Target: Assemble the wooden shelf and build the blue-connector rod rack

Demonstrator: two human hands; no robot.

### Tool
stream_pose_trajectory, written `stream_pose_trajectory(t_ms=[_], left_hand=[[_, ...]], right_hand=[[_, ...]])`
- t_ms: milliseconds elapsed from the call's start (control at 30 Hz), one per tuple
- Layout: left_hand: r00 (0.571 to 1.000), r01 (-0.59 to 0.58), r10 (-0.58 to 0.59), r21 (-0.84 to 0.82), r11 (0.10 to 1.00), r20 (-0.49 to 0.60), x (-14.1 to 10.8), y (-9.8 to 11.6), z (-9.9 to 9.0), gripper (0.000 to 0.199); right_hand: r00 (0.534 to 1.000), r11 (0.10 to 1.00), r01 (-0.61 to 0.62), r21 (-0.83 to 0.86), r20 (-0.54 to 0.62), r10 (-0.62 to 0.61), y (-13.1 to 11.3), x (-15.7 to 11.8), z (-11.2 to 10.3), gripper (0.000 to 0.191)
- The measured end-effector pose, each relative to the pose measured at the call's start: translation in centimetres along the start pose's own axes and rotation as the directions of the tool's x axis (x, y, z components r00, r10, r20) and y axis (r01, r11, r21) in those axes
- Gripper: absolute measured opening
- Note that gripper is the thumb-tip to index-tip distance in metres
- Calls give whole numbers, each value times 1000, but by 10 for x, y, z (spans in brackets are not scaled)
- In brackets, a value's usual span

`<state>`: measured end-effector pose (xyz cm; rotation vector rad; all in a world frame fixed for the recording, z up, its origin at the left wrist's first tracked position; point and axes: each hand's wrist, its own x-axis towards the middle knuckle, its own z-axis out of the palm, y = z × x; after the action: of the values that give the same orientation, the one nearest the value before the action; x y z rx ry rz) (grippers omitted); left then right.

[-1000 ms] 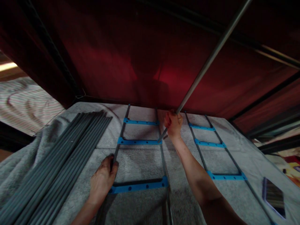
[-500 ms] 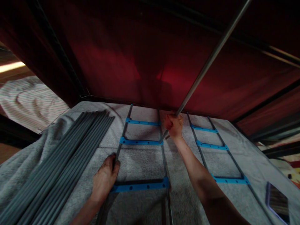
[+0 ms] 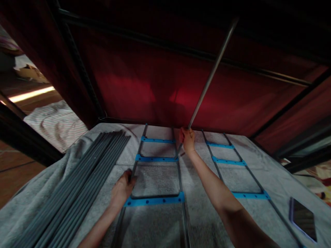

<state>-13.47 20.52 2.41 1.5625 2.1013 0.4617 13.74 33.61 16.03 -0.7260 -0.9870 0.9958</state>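
My left hand point(image 3: 122, 189) is closed around the left grey tube point(image 3: 134, 168) of a ladder-like frame lying on the cloth. Blue crosspieces point(image 3: 156, 158) with small dark holes span its two tubes. Gripped in my right hand point(image 3: 188, 140) is a long metal rod point(image 3: 210, 76), slanting up and to the right. The rod's lower end meets the right end of the second blue crosspiece; whether it sits in a hole or only touches, I cannot tell. A second such frame, with blue crosspieces point(image 3: 229, 161), lies to the right of my right forearm.
A bundle of grey tubes point(image 3: 85, 172) lies at the left on the grey cloth point(image 3: 207, 210). A phone point(image 3: 303, 218) rests at the right. Dark red fabric point(image 3: 124, 93) and dark metal bars point(image 3: 144, 38) enclose the far side.
The view has shifted, showing more of the left side. The rod's upper end now shows in view. Both hands keep their grips, and the rod's lower end stays at the same crosspiece.
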Motion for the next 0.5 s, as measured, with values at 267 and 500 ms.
stream_pose_trajectory(t_ms=[267, 500], left_hand=[[994, -60, 10, -487, 871, -105, -10, 16, -51, 49], [986, -97, 10, -522, 847, -168, -41, 26, -143, 57]], right_hand=[[978, 997, 44, 58, -204, -31, -19, -10, -33, 27], [875, 937, -182, 298, -385, 292, 7, -41, -37, 12]])
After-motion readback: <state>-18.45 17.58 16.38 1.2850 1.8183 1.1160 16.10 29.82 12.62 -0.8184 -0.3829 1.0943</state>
